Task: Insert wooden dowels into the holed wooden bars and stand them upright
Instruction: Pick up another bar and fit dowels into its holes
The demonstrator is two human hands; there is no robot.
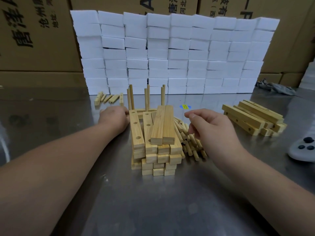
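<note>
Head view: at centre frame a stack of square-cut pale wooden bars (160, 155) sits on the brushed steel tabletop (153, 205). The holed bar (137, 132) on its top left shows three round holes. Behind the stack, six slim round dowels (146, 97) stand upright in bars. A heap of loose dowels (189, 142) lies at the stack's right. The left hand (114, 117) rests against the stack's far left corner; its grip is hidden, so I cannot tell its state. The right hand (214, 130) hovers above the heap, its grip loosely curled and empty. White foam blocks (170, 53) wall the back.
</note>
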